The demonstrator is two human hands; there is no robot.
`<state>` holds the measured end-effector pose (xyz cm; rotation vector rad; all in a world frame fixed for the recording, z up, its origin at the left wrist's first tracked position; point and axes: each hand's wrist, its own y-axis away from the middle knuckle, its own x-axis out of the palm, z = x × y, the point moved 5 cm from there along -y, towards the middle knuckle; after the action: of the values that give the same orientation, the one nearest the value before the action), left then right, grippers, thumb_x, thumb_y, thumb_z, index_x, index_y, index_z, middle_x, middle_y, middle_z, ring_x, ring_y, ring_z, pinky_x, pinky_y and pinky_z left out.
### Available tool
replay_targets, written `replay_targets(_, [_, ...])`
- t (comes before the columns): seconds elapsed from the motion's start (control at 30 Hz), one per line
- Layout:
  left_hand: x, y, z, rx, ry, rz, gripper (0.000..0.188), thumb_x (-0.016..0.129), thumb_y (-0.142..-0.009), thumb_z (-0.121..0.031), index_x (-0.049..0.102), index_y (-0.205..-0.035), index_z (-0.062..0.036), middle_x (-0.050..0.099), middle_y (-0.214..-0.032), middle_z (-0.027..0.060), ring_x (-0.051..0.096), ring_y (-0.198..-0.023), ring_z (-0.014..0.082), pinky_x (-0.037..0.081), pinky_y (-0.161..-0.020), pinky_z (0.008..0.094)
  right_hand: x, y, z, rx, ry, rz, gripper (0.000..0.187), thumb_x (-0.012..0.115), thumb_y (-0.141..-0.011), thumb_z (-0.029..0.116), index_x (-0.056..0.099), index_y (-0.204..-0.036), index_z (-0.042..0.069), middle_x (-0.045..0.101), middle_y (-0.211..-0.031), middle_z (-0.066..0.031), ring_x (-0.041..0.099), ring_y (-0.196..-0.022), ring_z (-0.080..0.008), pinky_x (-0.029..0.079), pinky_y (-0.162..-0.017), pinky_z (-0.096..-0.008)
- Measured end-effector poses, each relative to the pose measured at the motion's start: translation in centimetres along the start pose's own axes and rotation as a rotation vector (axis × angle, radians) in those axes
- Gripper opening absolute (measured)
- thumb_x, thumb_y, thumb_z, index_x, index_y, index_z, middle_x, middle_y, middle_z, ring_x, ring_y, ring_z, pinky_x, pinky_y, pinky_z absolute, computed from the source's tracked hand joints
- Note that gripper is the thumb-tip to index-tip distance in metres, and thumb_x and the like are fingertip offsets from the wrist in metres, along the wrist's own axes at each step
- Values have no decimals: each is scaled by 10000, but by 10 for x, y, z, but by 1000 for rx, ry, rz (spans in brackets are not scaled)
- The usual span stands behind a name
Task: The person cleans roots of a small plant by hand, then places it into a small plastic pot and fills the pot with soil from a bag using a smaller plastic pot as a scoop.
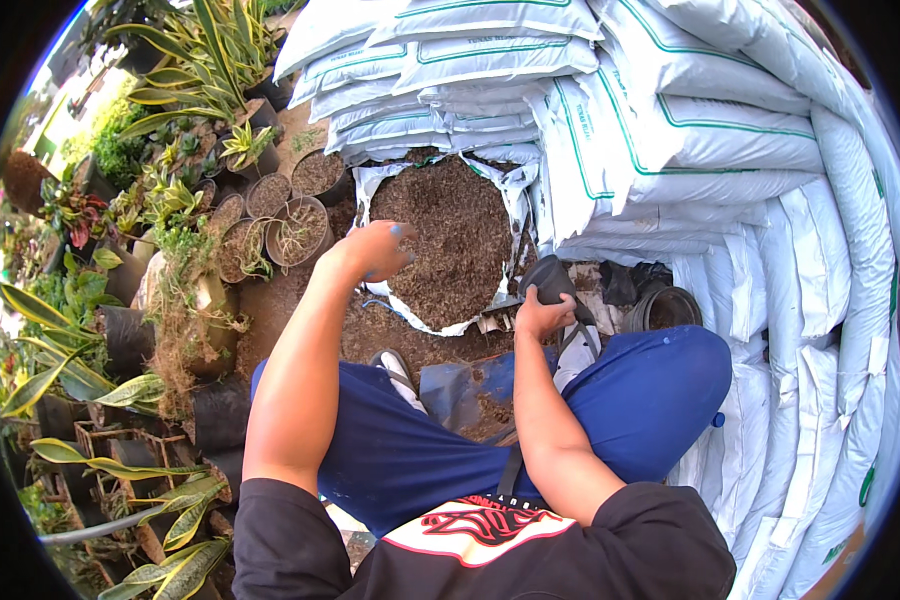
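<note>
An opened white sack [448, 325] filled with dark brown potting soil [440, 230] stands in front of me, its edge rolled down. Over the sack's left rim hovers my left hand [375, 250], fingers loosely bent and apart, with nothing visible in them. My right hand [544, 315] grips a small black plastic pot [548, 280] just right of the sack, thumb on its side and the pot tilted. The inside of that pot cannot be seen.
Stacked white sacks [730, 130] wall in the back and right. Black pots [670, 308] stand by my right knee. To the left are soil-filled pots [298, 232] and many potted plants [185, 95]. A blue sheet [460, 390] with soil lies between my legs.
</note>
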<state>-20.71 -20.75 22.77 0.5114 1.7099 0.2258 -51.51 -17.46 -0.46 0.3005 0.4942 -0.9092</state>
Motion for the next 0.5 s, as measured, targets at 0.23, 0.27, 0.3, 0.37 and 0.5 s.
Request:
replay_targets(0.23, [2, -21, 9, 1, 128, 71, 523, 634, -977, -283, 562, -1477, -148, 629, -1406, 208, 610, -1288, 383, 495, -1088, 465, 0, -1, -2, -57, 70, -103, 665, 869, -749, 193, 426, -1230, 77, 398, -1281, -229, 470, -1185, -454, 454, -956, -568])
replay_targets(0.27, [2, -22, 10, -9, 129, 97, 525, 632, -977, -285, 560, -1478, -146, 630, -1405, 210, 607, -1291, 384, 495, -1087, 467, 4, 0, -3, -49, 95, -49, 675, 868, -739, 183, 416, -1227, 68, 397, -1292, -241, 462, -1189, -457, 435, -966, -582])
replay_targets(0.3, [4, -24, 12, -20, 130, 122, 527, 629, -977, -287, 559, -1480, -145, 630, -1403, 213, 605, -1295, 385, 495, -1087, 468, 7, 4, -5, -46, 125, -49, 681, 869, -738, 188, 413, -1227, 63, 396, -1298, -246, 459, -1192, -459, 428, -974, -589])
replay_targets(0.37, [9, -32, 21, -11, 123, 146, 530, 627, -977, -291, 556, -1483, -147, 627, -1406, 216, 603, -1298, 386, 496, -1083, 474, 15, 12, -3, -47, 176, -44, 693, 872, -735, 200, 407, -1227, 53, 393, -1310, -257, 452, -1198, -463, 415, -990, -605])
replay_targets(0.5, [14, -37, 28, -41, 103, 179, 529, 629, -975, -284, 556, -1483, -154, 627, -1403, 228, 609, -1288, 393, 497, -1072, 485, 25, 28, -4, 66, 181, -34, 722, 887, -713, 218, 401, -1218, 42, 387, -1305, -291, 418, -1216, -496, 364, -1047, -600])
